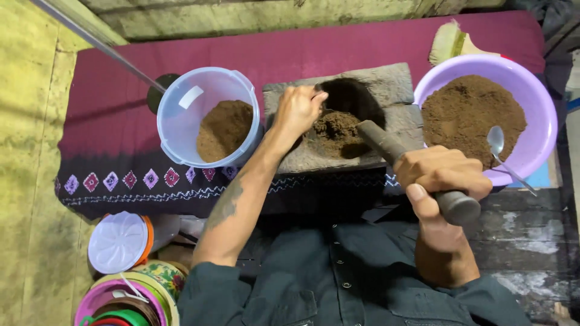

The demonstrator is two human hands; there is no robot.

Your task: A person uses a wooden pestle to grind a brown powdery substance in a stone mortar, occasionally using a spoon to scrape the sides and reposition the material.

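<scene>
Gripping one dark stone pestle (pixel 411 166) in the closed right hand (pixel 444 175), left hand (pixel 297 110) curled over brown powder (pixel 336 130) in one stone mortar (pixel 344 115), one clear tub (pixel 208 118), one purple bowl (pixel 483 115) holding one spoon (pixel 504 154), two containers of powder flanking the mortar

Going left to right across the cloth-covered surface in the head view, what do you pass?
Clear plastic tub of brown powder → left hand → stone mortar with powder → pestle gripped by right hand → purple bowl of powder with spoon.
</scene>
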